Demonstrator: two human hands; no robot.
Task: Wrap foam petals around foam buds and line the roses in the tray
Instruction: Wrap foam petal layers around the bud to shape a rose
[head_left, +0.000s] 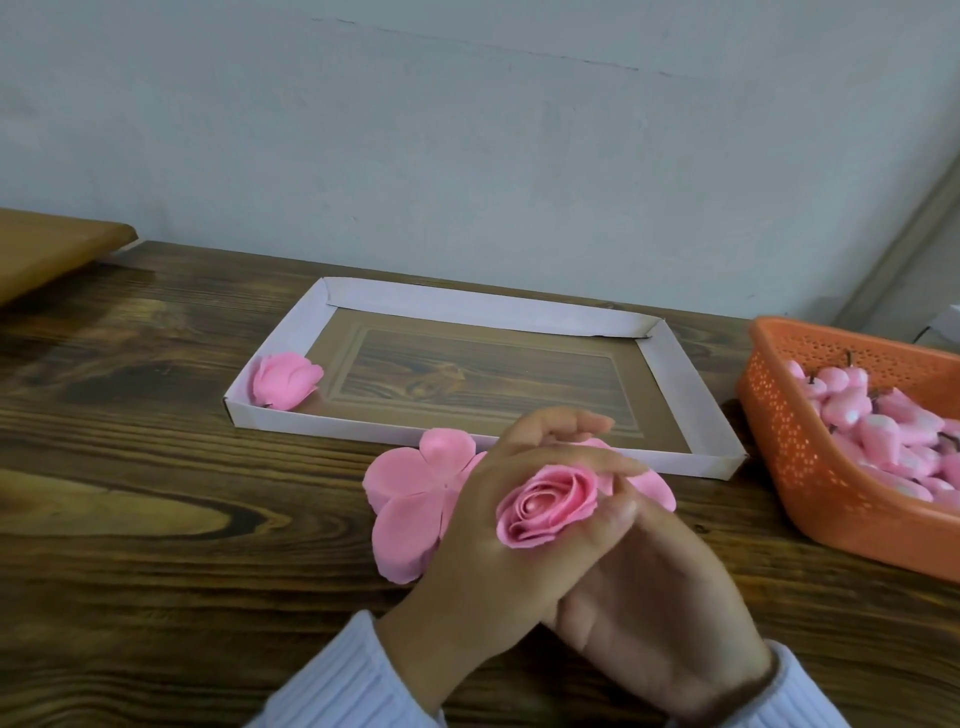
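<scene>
A pink foam rose (545, 506) with rolled petals sits upright between both hands, just in front of the tray. My left hand (488, 525) reaches in from the lower left, its fingers curled round the far side of the rose. From below and to the right, my right hand (654, 603) holds the rose, with its thumb pressed to the right side. Flat pink foam petals (405, 499) lie on the table under the hands. One finished rose (285, 379) lies in the near left corner of the white cardboard tray (670, 384).
An orange perforated basket (779, 447) at the right edge holds several pink foam buds (883, 415). A light brown wooden board (47, 249) sits at the far left. The dark wooden table (156, 493) ends at a pale wall behind the tray.
</scene>
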